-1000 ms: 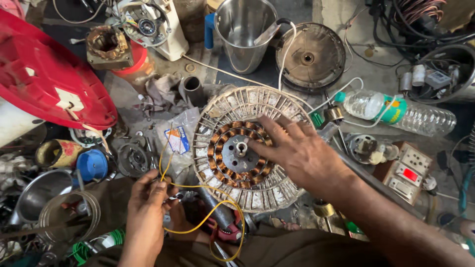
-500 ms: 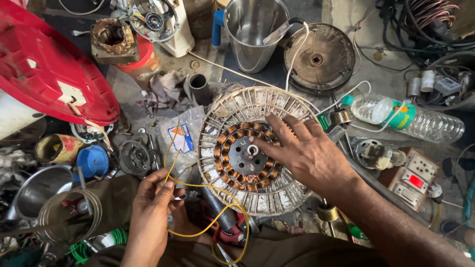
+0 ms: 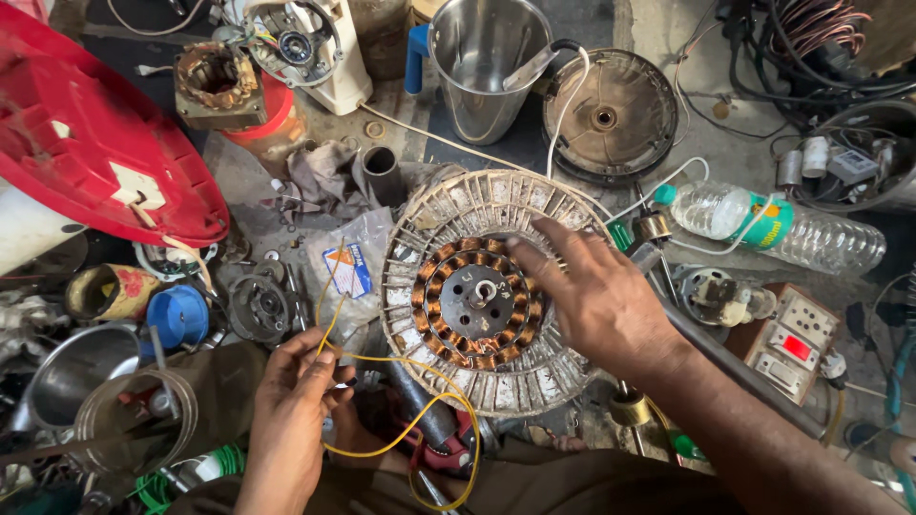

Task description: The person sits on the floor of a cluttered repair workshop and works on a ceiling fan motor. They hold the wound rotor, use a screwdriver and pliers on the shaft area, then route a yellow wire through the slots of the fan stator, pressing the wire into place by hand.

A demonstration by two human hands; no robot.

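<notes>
Two bare hands at a round motor stator on a crowded workshop floor.

Largest, the red cover (image 3: 91,162) lies at the left edge; the stator (image 3: 482,296), copper coils ringed by pale laminations, sits mid-floor. A steel jug (image 3: 487,62) stands at the top edge, a plastic bottle (image 3: 773,229) toward the right. The right hand (image 3: 601,300) rests flat on the stator, fingers spread open. The left hand (image 3: 291,420), near the bottom edge, pinches the yellow wire (image 3: 420,420) looping beside the stator.

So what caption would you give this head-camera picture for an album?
Right hand resting on a round motor stator with copper windings, left hand pinching a yellow wire, amid a cluttered repair floor.
</notes>
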